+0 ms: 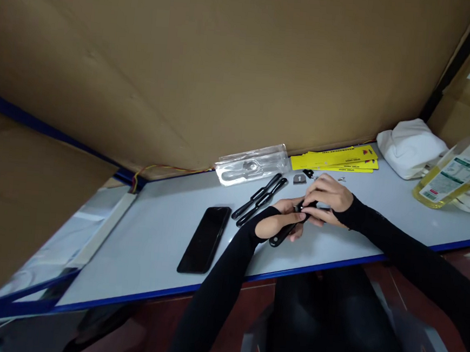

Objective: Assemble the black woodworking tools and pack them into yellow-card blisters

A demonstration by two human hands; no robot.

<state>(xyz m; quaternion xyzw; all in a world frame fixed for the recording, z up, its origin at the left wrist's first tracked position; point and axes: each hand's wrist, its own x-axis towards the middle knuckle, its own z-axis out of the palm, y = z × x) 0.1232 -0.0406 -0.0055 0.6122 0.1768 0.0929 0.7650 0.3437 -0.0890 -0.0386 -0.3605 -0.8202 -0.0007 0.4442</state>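
Observation:
My left hand (283,221) is wrapped around a black tool handle (279,238), whose rounded end with a small hole points toward the table's front edge. The fingers of my right hand (326,195) pinch at the middle of the same handle, and what small part they touch there is hidden. Left of my hands, two similar black handles (257,200) lie side by side on the table. Just beyond my fingers are a small grey metal plate (300,179), a small black piece (308,173) and some tiny metal bits (342,179).
A black phone (204,240) lies to the left on the white table (144,234). Along the back are a clear plastic blister pack (250,165) and yellow printed cards (336,158). A white cloth bundle (410,147) and a bottle of yellow liquid (450,174) stand at the right.

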